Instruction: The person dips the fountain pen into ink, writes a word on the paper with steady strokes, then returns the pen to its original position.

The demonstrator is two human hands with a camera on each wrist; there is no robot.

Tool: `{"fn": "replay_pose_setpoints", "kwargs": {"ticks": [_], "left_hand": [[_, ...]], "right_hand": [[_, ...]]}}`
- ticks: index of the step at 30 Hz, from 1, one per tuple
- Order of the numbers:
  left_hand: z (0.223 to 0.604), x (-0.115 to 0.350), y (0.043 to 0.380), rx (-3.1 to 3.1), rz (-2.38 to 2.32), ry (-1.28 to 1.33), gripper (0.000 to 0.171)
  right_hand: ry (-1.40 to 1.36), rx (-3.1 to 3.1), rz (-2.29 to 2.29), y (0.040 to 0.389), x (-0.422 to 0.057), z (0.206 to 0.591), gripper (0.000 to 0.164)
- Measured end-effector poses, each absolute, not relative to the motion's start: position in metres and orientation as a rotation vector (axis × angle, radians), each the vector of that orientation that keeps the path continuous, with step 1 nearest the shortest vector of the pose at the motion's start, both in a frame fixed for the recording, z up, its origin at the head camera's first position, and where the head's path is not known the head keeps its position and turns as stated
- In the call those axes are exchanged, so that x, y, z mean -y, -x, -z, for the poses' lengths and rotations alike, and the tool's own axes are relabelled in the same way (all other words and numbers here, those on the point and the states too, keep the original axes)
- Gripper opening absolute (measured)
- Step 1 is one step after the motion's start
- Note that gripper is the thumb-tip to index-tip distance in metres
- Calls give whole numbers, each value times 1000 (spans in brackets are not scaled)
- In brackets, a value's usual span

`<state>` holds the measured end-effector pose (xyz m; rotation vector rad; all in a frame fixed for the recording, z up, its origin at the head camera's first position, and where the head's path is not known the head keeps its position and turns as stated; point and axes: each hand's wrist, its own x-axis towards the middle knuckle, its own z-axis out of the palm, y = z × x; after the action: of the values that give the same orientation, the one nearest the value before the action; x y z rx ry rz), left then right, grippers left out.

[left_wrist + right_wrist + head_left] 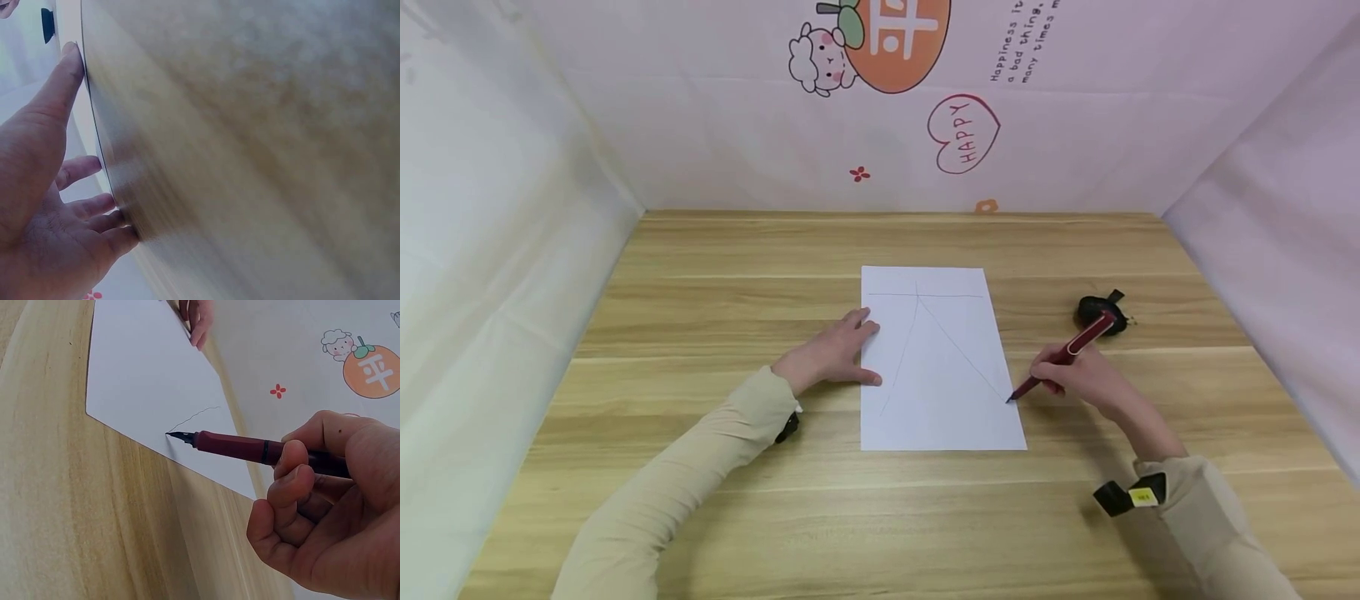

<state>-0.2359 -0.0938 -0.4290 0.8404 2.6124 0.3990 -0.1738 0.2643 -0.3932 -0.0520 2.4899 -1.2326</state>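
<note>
A white sheet of paper [947, 367] lies on the wooden table, bearing thin lines: a horizontal stroke near its top, a short vertical one through it, and two slanting strokes spreading downward. My right hand [1078, 375] grips a dark red fountain pen [234, 447], its nib touching the sheet near the right edge, at the lower end of the right slanting line. My left hand [835, 354] rests at the paper's left edge with spread fingers, thumb and fingertips on the sheet. In the left wrist view that hand [56, 206] shows its palm side.
Beyond my right hand a small black object [1093, 312] sits on the table [730, 275], partly behind the pen's end; its kind is unclear. White printed cloth [715, 133] walls the back and both sides. A black device [1131, 496] is strapped at my right wrist.
</note>
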Motion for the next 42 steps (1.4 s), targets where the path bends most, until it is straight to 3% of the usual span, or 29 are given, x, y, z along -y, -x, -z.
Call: {"fn": "replay_pose_setpoints", "kwargs": {"ticks": [11,21,27,34,42], "left_hand": [[428,95,235,-2614,-415,-843,86],[427,94,234,-2628,-421,-836,87],[429,94,234,-2634,-404,-837,88],[432,90,234,-2622,-407,-855,88],[431,91,233,-2624,-410,-823,88]], "right_hand": [[29,-2515,1243,173,-265,394,24],[-20,-2396,1860,175,-271,397,8],[57,-2701,1673,173,-267,395,25],[570,-2856,1654,168,-266,395,30],[465,-2805,1869,166,-261,397,29]]}}
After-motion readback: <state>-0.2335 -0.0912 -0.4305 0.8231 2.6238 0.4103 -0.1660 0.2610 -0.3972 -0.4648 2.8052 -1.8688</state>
